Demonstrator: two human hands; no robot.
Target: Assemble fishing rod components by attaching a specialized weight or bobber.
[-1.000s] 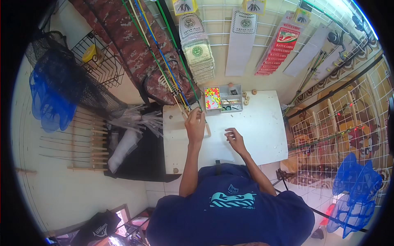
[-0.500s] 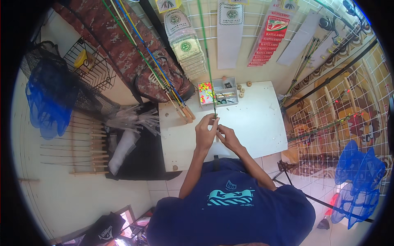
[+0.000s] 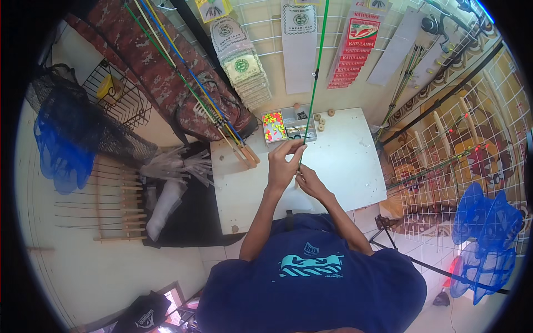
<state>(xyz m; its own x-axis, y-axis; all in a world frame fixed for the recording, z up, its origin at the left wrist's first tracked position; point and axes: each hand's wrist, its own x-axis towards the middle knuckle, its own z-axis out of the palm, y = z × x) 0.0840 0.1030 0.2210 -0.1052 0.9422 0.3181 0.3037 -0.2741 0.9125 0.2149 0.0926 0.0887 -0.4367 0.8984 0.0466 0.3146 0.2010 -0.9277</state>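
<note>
A slim green fishing rod [image 3: 317, 61] rises from my hands over the white table, its upper part leaning slightly right. My left hand [image 3: 283, 162] pinches the rod between thumb and fingers, near the table's middle. Just below and to the right, my right hand [image 3: 313, 183] is closed around the rod's lower part. A bit of light wood shows under the fingers, though most of the butt is hidden. Beyond the hands sits a compartment box [image 3: 291, 114] with bright red and yellow small pieces on its left side. Several round cork-coloured pieces [image 3: 321, 121] lie beside it.
Several rods with wooden handles [image 3: 248, 155] lean on the table's left, before a camouflage rod bag [image 3: 208, 119]. Packets [image 3: 241, 64] hang on the wall rack. Blue nets [image 3: 482, 216] and a white grid [image 3: 427, 172] stand at right. The white table [image 3: 350, 166] has a rounded edge.
The rod's upper end has tilted to the right. My left hand has turned and moved slightly right on the rod; my right hand stays close below. The view has shifted a little.
</note>
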